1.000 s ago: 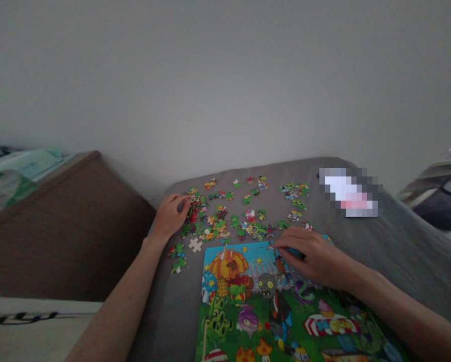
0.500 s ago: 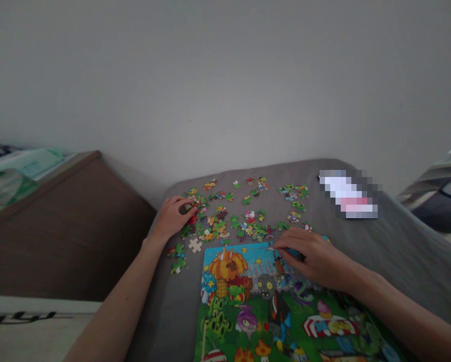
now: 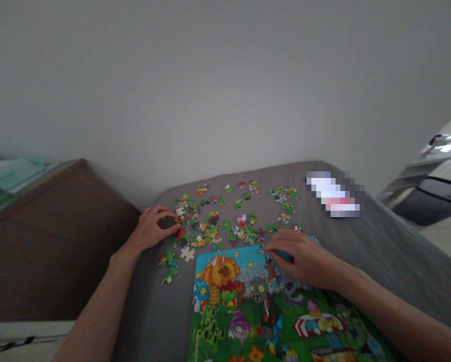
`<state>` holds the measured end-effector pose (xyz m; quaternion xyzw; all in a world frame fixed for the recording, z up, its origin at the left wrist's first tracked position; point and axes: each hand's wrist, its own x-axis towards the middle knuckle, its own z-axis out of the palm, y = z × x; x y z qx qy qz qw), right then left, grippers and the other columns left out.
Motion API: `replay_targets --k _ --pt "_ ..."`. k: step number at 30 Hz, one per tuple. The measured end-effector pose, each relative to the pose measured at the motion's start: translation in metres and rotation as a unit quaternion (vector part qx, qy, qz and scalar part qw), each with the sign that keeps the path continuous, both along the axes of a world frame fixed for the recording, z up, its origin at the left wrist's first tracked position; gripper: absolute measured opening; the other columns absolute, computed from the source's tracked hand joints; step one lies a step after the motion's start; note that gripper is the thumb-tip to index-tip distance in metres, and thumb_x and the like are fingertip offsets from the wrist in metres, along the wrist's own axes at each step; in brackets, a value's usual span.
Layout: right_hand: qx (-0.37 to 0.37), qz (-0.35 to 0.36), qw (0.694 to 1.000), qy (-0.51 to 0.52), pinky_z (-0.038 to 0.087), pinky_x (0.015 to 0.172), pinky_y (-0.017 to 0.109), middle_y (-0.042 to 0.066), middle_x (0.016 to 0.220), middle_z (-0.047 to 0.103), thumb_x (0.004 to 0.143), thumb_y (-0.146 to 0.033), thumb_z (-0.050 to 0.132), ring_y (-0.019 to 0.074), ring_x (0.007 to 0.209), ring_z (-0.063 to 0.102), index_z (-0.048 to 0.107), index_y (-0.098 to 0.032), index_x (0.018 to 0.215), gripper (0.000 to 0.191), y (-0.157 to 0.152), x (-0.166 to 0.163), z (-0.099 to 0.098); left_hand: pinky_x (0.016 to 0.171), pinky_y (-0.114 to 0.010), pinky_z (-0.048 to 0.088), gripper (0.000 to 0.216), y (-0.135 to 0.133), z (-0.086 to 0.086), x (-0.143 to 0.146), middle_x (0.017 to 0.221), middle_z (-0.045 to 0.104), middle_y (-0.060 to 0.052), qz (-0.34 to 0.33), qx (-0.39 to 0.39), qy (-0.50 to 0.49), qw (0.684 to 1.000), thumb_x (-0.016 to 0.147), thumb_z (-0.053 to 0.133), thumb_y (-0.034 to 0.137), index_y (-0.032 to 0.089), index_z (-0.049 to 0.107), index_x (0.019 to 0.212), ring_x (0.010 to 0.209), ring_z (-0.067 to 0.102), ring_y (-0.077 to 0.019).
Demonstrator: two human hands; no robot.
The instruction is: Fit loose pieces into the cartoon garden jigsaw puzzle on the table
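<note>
A colourful jigsaw picture (image 3: 248,306) lies on a grey cloth surface (image 3: 391,256) in front of me. Several loose pieces (image 3: 225,226) are scattered beyond its top edge. My left hand (image 3: 153,229) rests at the left end of that scatter, fingers curled with the tips among the pieces; whether they pinch one I cannot make out. My right hand (image 3: 301,256) lies on the picture's upper right part, fingers bent and pressed down on the pieces there. A single pale piece (image 3: 187,253) lies face down near the picture's top left corner.
A brown padded block (image 3: 52,241) stands to the left of the grey surface, with green packets (image 3: 7,176) on top. A blurred-out object (image 3: 333,193) lies at the far right of the cloth. A pale wall rises behind. Dark bag-like things (image 3: 429,191) sit at the right edge.
The view has swung a little, so everything sits lower and further left. My left hand has drawn back slightly from the pile toward me. My right hand stays on the picture's upper right part.
</note>
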<state>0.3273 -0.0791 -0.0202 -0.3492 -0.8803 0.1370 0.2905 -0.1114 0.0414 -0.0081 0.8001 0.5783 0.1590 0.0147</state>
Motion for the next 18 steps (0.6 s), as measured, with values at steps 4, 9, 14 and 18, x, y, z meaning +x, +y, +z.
replay_targets --k 4,9,14,18 --pt "-0.017 -0.004 1.0 0.004 0.053 0.083 0.036 0.008 0.094 0.076 0.1 -0.014 0.052 0.0223 0.091 0.07 0.073 -0.017 0.103 0.021 -0.001 -0.001 0.005 0.109 -0.054 0.041 0.061 0.001 0.003 -0.005 0.113 0.072 -0.01 0.025 0.011 0.001 1.0 0.079 0.057 0.08 0.025 0.078 0.097 0.114 0.062 -0.0357" --pt "-0.019 -0.006 1.0 0.01 0.051 0.081 0.033 0.008 0.093 0.076 0.096 -0.01 0.055 0.0208 0.089 0.068 0.074 -0.017 0.101 0.021 0.0 -0.001 0.006 0.109 -0.053 0.042 0.051 0.004 0.003 0.02 0.114 0.073 -0.011 0.007 0.039 -0.006 0.999 0.09 0.048 0.064 0.024 0.077 0.101 0.115 0.062 -0.0344" --pt "-0.021 -0.008 1.0 0.012 0.05 0.082 0.032 0.008 0.095 0.076 0.096 -0.01 0.056 0.0202 0.09 0.068 0.074 -0.017 0.101 0.02 0.003 0.0 0.006 0.11 -0.048 0.043 0.039 0.007 0.004 0.069 0.115 0.075 -0.008 -0.072 0.028 -0.008 0.997 0.093 0.05 0.05 0.025 0.078 0.101 0.117 0.063 -0.0297" --pt "-0.023 -0.006 1.0 0.009 0.049 0.081 0.032 0.008 0.093 0.076 0.097 -0.009 0.056 0.0201 0.089 0.067 0.074 -0.016 0.1 0.02 0.004 0.0 0.006 0.112 -0.048 0.044 0.03 0.012 0.005 0.115 0.122 0.073 -0.007 -0.11 0.017 -0.002 0.994 0.096 0.054 0.041 0.025 0.077 0.108 0.121 0.062 -0.0275"
